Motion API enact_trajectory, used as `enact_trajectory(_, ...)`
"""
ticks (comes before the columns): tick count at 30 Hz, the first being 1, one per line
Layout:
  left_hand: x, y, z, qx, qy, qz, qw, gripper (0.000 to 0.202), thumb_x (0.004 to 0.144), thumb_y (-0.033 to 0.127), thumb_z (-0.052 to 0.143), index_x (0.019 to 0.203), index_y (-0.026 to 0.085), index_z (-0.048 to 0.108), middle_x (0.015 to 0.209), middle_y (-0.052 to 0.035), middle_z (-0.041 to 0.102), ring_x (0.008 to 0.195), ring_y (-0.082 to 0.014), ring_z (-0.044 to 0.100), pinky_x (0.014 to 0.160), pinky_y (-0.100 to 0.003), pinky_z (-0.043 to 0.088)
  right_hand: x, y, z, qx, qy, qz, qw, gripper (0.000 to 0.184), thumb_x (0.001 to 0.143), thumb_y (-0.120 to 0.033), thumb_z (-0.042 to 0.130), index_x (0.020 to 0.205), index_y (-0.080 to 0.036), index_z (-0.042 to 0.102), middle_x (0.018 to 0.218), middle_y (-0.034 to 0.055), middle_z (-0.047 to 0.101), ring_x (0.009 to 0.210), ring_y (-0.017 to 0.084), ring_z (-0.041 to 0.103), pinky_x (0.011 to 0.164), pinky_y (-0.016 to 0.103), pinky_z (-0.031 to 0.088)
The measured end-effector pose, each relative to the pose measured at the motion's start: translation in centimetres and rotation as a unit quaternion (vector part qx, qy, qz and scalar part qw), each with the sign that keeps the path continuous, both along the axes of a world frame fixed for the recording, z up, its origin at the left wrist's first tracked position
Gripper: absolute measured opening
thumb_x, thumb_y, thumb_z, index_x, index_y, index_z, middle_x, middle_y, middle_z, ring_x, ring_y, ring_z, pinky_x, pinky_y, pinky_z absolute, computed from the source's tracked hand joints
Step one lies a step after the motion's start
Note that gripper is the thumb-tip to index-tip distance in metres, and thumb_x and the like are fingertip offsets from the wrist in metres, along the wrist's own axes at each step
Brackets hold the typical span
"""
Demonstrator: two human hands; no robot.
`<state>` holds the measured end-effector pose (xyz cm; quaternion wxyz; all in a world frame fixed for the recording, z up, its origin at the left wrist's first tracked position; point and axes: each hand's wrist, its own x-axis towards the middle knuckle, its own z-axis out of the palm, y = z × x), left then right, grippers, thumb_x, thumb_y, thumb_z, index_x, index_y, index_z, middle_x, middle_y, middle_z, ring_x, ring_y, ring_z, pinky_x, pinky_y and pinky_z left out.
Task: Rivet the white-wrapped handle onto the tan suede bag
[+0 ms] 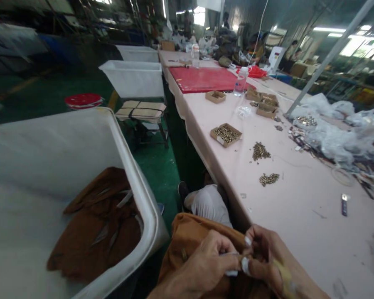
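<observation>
Brown cloth, seemingly a garment (190, 236), lies across my lap beside the table edge. My left hand (205, 261) is closed in a pinch on the cloth, and a bit of something white shows by its fingertips. Close against it, my right hand (264, 257) pinches at the same spot, with white wrapping on its thumb and a finger and a yellowish strip near the wrist. Whatever small piece sits between the fingertips is hidden. On the table, two loose piles of small brassy metal pieces, one heap (260, 151) and a smaller heap (269, 179), lie beyond my hands.
A large white bin (118, 137) with brown garments (99, 232) stands at left. The pinkish table (299, 224) carries a cardboard tray of metal pieces (226, 134), a clear bottle (241, 82), nail clippers (344, 204), plastic bags (336, 133) and a slanted metal pole (330, 58).
</observation>
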<state>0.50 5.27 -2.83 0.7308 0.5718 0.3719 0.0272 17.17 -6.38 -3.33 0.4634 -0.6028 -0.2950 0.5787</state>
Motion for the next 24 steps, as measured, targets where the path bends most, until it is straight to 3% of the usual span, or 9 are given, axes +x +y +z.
enact_trajectory(5, 0.5, 1.0, -0.8, -0.142, -0.066, 0.087, 0.984, 0.023, 0.062, 0.028, 0.071, 0.078, 0.016, 0.058, 0.068, 0.0034, 0.053, 0.062, -0.0095, 0.04, 0.058, -0.025, 0.028, -0.4, 2.4, 0.5, -0.007, 0.145, -0.062, 0.987, 0.041, 0.061, -0.023, 0.09, 0.083, -0.017, 0.056, 0.072, -0.0029, 0.06, 0.062, 0.009, 0.048, 0.056, 0.021, 0.034)
enact_trajectory(9, 0.3, 1.9, -1.8, -0.213, -0.084, 0.117, 0.966, 0.03, 0.063, 0.026, 0.071, 0.086, 0.016, 0.057, 0.072, 0.0034, 0.054, 0.059, -0.0079, 0.037, 0.056, -0.024, 0.025, -0.4, 3.8, -1.3, -0.021, 0.231, -0.094, 0.968, 0.045, 0.053, -0.021, 0.091, 0.082, -0.017, 0.058, 0.07, 0.0001, 0.066, 0.054, 0.01, 0.05, 0.051, 0.021, 0.033)
enact_trajectory(13, -0.1, 2.7, -3.0, -0.226, -0.097, 0.102, 0.964, 0.033, 0.059, 0.021, 0.076, 0.085, 0.015, 0.058, 0.071, 0.0026, 0.055, 0.059, -0.008, 0.039, 0.055, -0.024, 0.024, -0.2, 4.5, -3.5, -0.01, 0.236, -0.09, 0.968, 0.045, 0.052, -0.021, 0.091, 0.084, -0.016, 0.059, 0.068, 0.0014, 0.068, 0.05, 0.009, 0.049, 0.048, 0.02, 0.03)
enact_trajectory(16, 0.1, 3.0, -3.5, -0.227, -0.086, 0.111, 0.964, 0.029, 0.058, 0.021, 0.073, 0.083, 0.016, 0.058, 0.068, 0.0026, 0.054, 0.06, -0.0089, 0.04, 0.055, -0.024, 0.023, -0.2, 4.9, -4.2, -0.009, 0.237, -0.093, 0.967, 0.044, 0.052, -0.02, 0.09, 0.085, -0.016, 0.06, 0.069, 0.0008, 0.067, 0.051, 0.009, 0.049, 0.049, 0.02, 0.032)
enact_trajectory(21, 1.3, 3.8, -3.2, -0.24, -0.082, 0.127, 0.959, 0.021, 0.058, 0.02, 0.066, 0.077, 0.015, 0.057, 0.062, 0.0047, 0.049, 0.056, -0.0074, 0.034, 0.054, -0.025, 0.021, 0.2, 5.8, -3.3, -0.011, 0.219, -0.077, 0.973, 0.043, 0.058, -0.023, 0.09, 0.086, -0.017, 0.059, 0.074, -0.0005, 0.065, 0.053, 0.007, 0.046, 0.052, 0.021, 0.032)
enact_trajectory(24, 1.8, 4.2, -3.0, -0.257, -0.076, 0.108, 0.957, 0.021, 0.058, 0.022, 0.067, 0.075, 0.015, 0.057, 0.06, 0.0047, 0.047, 0.055, -0.0072, 0.032, 0.053, -0.026, 0.017, 3.1, 6.6, -2.3, -0.01, 0.112, 0.01, 0.994, 0.036, 0.071, -0.032, 0.087, 0.09, -0.016, 0.061, 0.076, 0.0012, 0.065, 0.061, 0.011, 0.052, 0.056, 0.023, 0.037)
